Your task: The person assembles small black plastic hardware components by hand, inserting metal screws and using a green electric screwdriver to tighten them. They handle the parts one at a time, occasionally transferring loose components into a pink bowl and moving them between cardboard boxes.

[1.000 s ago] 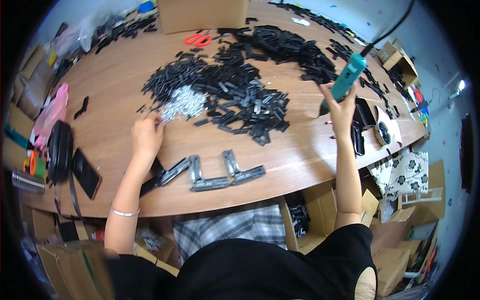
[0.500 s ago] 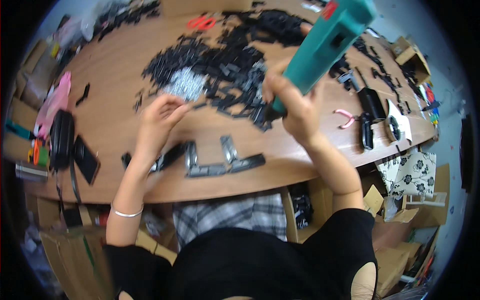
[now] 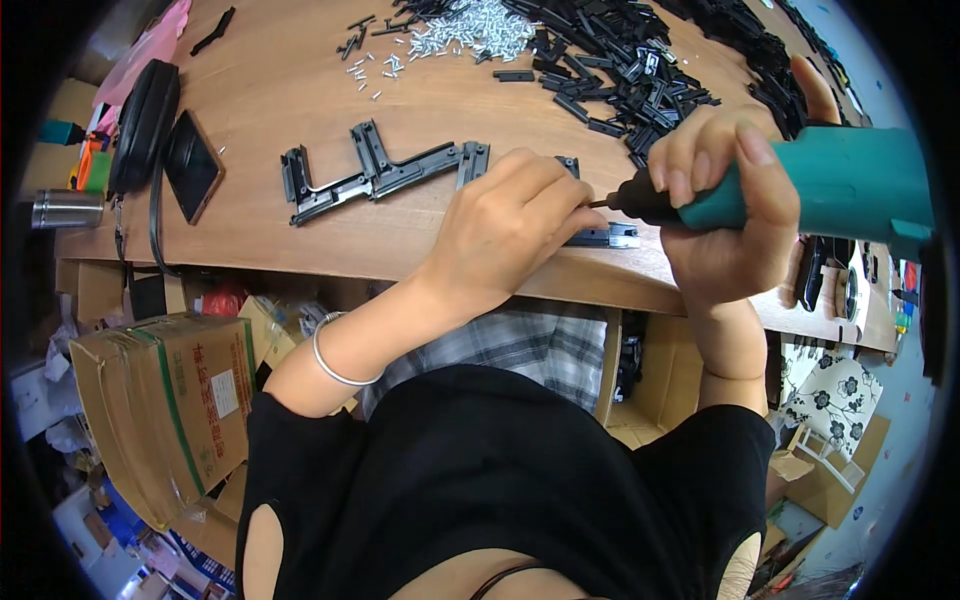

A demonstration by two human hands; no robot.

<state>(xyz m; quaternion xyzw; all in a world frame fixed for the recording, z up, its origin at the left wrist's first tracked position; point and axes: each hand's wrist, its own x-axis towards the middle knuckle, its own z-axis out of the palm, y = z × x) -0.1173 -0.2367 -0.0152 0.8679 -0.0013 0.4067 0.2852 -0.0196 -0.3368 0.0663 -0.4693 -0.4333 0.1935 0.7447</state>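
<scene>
My right hand (image 3: 735, 215) is wrapped round a green electric screwdriver (image 3: 835, 185), which lies nearly level with its bit pointing left. The fingertips of my left hand (image 3: 510, 225) are pinched together at the tip of that bit; what is between them, if anything, is hidden. Under and beside my left hand lies a black angled plastic part (image 3: 605, 236), partly covered by the hand. To the left, other black L-shaped plastic parts (image 3: 372, 165) rest end to end along the near side of the table.
Small silver screws (image 3: 470, 30) lie in a pile at the back, some scattered loose. Beside them spreads a heap of black plastic pieces (image 3: 625, 75). A phone (image 3: 192, 165), a black case (image 3: 145, 125) and a metal cup (image 3: 68, 210) stand at the left. Cardboard boxes (image 3: 165, 415) sit below the table edge.
The screwdriver has come down from a raised, tilted pose to nearly level. My left hand has moved from near the screw pile to the bit's tip. The view has shifted too.
</scene>
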